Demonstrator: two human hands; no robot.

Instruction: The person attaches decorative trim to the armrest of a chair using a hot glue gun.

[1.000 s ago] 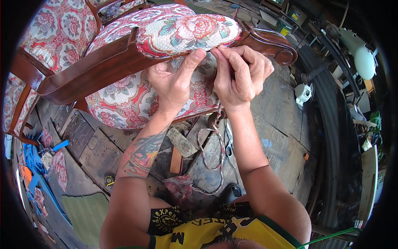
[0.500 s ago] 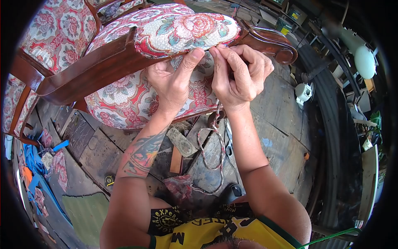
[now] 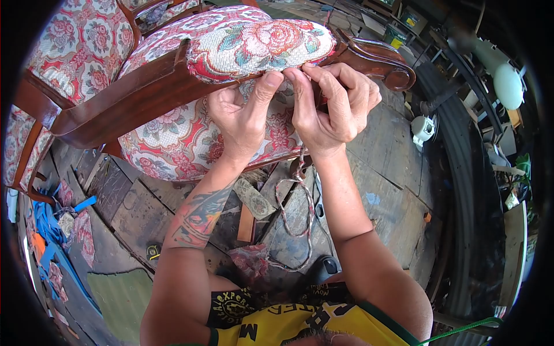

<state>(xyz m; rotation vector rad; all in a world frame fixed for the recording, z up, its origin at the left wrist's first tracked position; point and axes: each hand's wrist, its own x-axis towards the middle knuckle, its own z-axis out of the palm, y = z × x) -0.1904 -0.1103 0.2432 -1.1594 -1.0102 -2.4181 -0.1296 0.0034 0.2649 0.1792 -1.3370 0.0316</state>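
Floral fabric covers the armrest pad (image 3: pixel 265 43), which is set in a dark wooden chair arm (image 3: pixel 124 95). At the pad's lower edge, my left hand (image 3: pixel 239 118) has its thumb pressed against the seam, the other fingers curled below the wood. My right hand (image 3: pixel 334 106) is closed in a pinch on the same edge, thumb tip close to the left thumb. A red-and-white braided cord (image 3: pixel 309 230) rises from the floor and disappears behind my right hand, seemingly into its fingers. What lies right under the fingertips is hidden. Below is the floral seat (image 3: pixel 173 138).
On the plank floor (image 3: pixel 386 202) lie a wooden block (image 3: pixel 246 224), a fabric scrap (image 3: pixel 251 259), scissors (image 3: pixel 319 205) and a tape measure (image 3: pixel 153 252). Blue strips (image 3: pixel 49 228) are heaped at left. A white fan (image 3: pixel 422 130) stands at right.
My right thumb has shifted slightly left along the pad edge, closer to the left thumb. My left hand keeps nearly the same place, and the view has moved very slightly.
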